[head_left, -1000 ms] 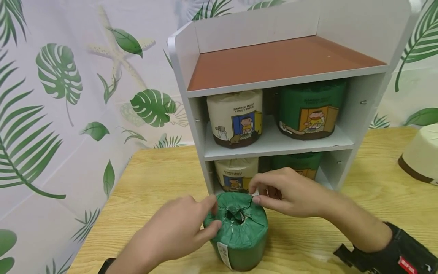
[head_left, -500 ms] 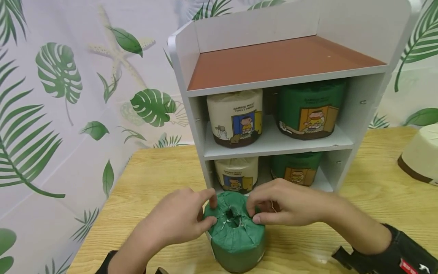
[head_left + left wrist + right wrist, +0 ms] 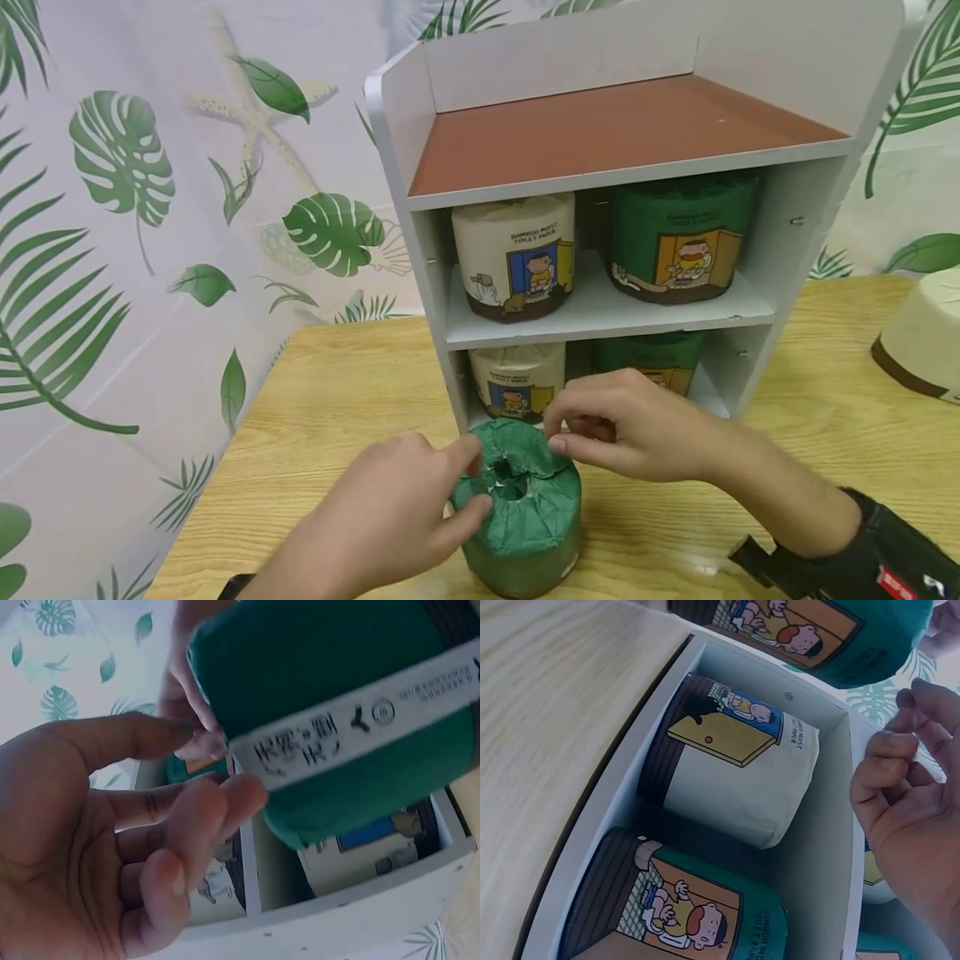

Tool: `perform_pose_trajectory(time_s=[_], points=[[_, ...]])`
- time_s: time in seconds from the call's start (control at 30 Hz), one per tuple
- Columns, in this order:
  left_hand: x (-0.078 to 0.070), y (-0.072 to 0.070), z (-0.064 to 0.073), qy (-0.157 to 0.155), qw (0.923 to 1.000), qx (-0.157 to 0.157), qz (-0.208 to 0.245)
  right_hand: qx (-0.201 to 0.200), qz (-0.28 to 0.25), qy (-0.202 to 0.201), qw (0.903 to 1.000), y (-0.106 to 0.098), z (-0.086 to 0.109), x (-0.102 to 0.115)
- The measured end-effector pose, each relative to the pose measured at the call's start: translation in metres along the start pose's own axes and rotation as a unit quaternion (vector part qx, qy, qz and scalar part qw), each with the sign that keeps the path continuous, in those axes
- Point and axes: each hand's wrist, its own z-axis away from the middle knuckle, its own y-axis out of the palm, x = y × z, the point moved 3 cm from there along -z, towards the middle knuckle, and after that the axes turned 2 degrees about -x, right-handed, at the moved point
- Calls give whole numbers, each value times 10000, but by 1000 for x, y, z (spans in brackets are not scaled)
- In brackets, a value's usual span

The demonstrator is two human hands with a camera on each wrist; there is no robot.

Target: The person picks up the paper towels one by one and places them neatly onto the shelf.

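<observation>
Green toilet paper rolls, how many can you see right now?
3: one on the table between the left hand and right hand, one on the middle shelf's right side, one below it. Others may hide behind.

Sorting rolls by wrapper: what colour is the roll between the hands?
Dark green; the roll shows best in the head view.
</observation>
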Motion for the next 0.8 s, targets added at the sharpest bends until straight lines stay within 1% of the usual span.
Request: perform_pose_trajectory(time_s=[0.1, 0.17, 0.27, 0.37, 0.43, 0.5, 0.53, 0.63, 0.73, 0.8], points=[[0, 6, -2, -139, 9980, 567, 257, 533, -124, 265, 9982, 4, 0, -2], [2, 9, -4, -250, 9952, 828, 459, 930, -290, 374, 9945, 6, 0, -2], [8, 10, -7, -316, 9926, 926, 719, 1355, -592, 421, 9881, 6, 1, -1], [15, 9, -11, -286, 9908, 915, 954, 1574, -785, 422, 9835, 5, 3, 3], [18, 8, -11, -238, 9909, 861, 1010, 1659, -847, 395, 9817, 5, 3, 5], [19, 7, -11, -181, 9930, 730, 912, 1605, -813, 313, 9832, 4, 3, 8], [18, 7, -10, -155, 9945, 632, 820, 1516, -753, 265, 9852, 3, 3, 9], [12, 4, -7, -154, 9979, 280, 556, 1053, -463, 205, 9931, -3, 2, 9], [7, 3, -5, -195, 9988, 44, 454, 583, -158, 365, 9975, -7, 1, 8], [3, 4, -4, -197, 9990, 21, 399, 497, -41, 594, 9970, -8, 1, 5]])
